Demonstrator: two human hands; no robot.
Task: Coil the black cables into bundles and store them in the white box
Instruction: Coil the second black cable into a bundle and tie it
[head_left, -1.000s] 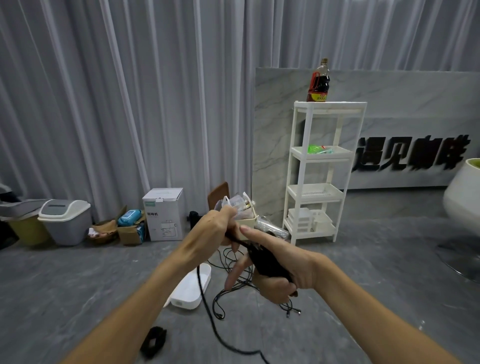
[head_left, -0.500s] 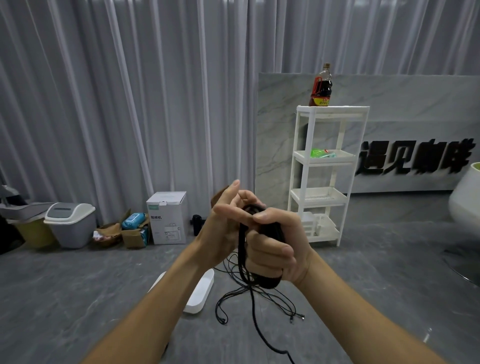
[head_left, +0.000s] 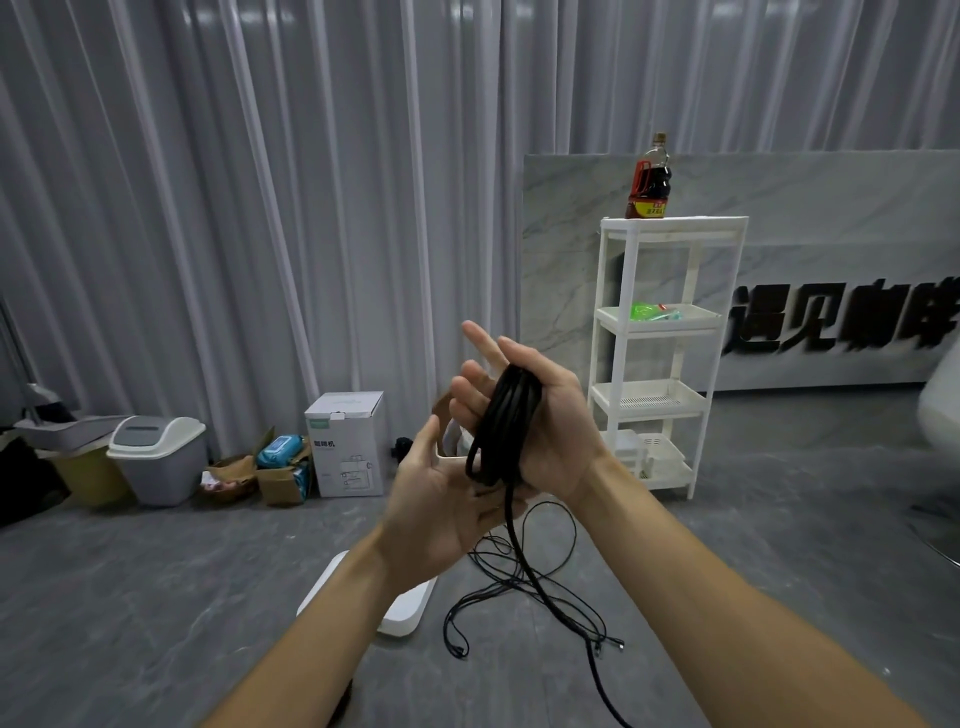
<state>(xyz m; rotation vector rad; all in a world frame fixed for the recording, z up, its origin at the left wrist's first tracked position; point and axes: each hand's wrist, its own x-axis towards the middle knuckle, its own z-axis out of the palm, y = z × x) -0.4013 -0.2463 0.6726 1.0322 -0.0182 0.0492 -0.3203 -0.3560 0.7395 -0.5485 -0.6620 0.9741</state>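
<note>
My right hand (head_left: 563, 415) is raised in front of me with a coil of black cable (head_left: 506, 421) wrapped around its palm; the fingers point up and left. From the coil a tail hangs down to the grey floor. My left hand (head_left: 436, 512) is just below and left of the coil, palm up, fingers apart, holding nothing. More loose black cables (head_left: 524, 577) lie tangled on the floor under my hands. A white box (head_left: 410, 610) lies on the floor left of them, partly hidden by my left forearm.
A white shelf rack (head_left: 670, 395) stands at the right with a dark bottle (head_left: 649, 179) on top. A cardboard box (head_left: 345, 441), open cartons and a lidded bin (head_left: 161, 457) line the curtain. A white chair (head_left: 943, 415) is at the far right.
Both hands have come up higher. My left hand has let go of the cable and opened below the coil. My right hand's fingers have spread, with the coil still around the palm.
</note>
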